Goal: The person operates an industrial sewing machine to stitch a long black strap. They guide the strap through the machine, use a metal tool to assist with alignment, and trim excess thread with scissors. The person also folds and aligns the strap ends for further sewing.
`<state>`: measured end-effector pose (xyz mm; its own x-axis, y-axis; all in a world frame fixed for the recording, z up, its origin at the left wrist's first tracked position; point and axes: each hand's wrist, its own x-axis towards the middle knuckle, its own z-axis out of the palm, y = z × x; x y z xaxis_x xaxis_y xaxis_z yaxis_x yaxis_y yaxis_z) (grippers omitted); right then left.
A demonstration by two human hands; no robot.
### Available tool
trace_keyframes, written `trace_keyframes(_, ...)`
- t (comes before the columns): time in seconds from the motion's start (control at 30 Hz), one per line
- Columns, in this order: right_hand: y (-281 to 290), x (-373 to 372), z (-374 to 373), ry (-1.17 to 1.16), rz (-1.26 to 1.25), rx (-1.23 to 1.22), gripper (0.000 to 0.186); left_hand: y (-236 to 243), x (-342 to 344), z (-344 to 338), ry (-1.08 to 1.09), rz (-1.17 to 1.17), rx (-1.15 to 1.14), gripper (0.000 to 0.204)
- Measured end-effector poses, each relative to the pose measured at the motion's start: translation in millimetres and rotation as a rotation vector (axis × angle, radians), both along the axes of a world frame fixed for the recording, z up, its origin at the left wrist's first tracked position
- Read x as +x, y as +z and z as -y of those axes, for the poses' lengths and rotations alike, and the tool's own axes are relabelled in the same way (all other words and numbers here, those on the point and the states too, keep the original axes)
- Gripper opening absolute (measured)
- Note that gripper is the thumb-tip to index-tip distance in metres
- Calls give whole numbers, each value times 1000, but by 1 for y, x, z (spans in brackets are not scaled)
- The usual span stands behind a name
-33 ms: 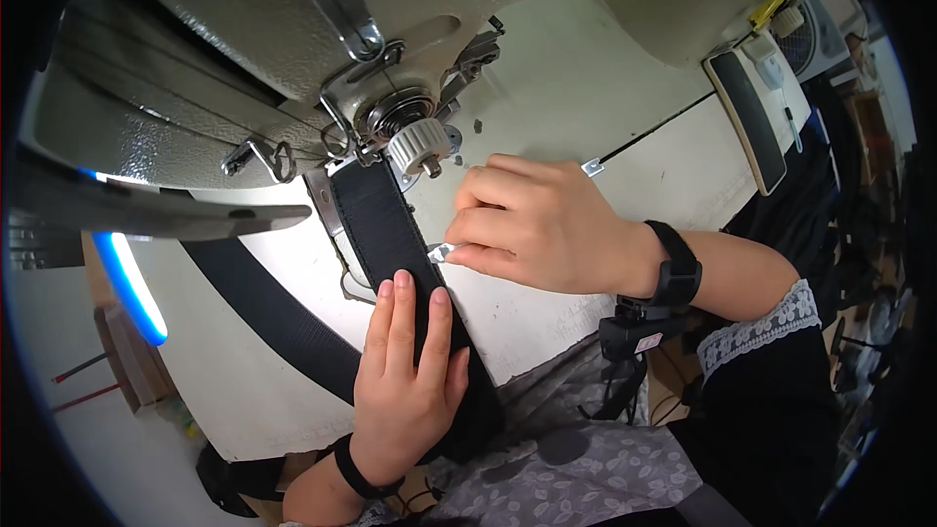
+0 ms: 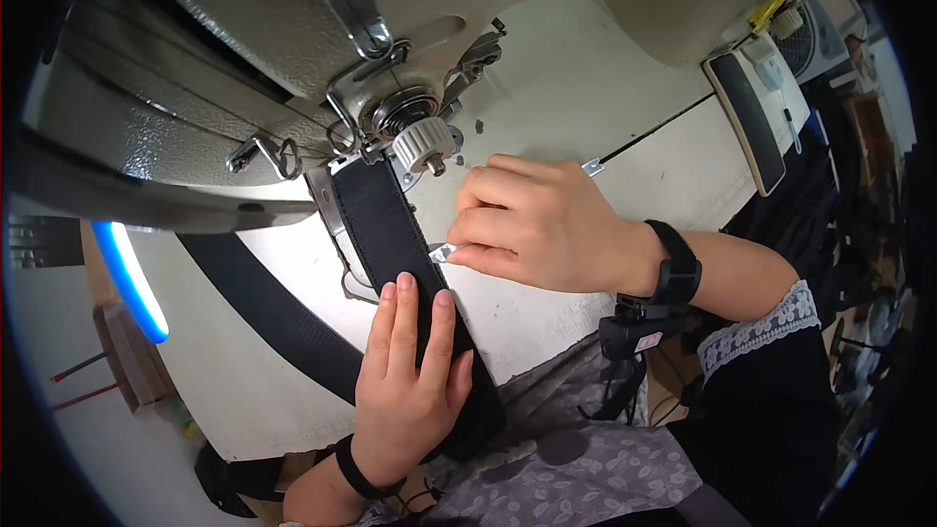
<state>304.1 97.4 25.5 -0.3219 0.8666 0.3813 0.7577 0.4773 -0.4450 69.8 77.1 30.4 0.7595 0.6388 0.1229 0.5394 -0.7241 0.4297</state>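
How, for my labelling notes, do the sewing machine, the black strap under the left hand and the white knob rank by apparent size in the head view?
Sewing machine
Black strap, partly hidden
White knob

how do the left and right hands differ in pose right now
The left hand lies palm down with its fingers extended, while the right hand has its fingers curled in. The left hand rests on the black strap; the right hand pinches a small metal piece at the strap's right edge. Both hands have black bands at the wrist.
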Motion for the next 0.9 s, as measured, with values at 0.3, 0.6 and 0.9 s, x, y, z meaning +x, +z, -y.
trace_keyframes(0.3, 0, -6, 4, -74, -10, 43, 12, -3, -2, 2, -4, 45, 15, 59)
trace_keyframes(0.6, -1, -5, 6, -77, 30, 72, 14, -4, -1, 3, 5, 44, 29, 60)
trace_keyframes(0.9, -2, -6, 2, -94, 79, 109, 16, -5, -1, 3, 8, 41, 22, 59)
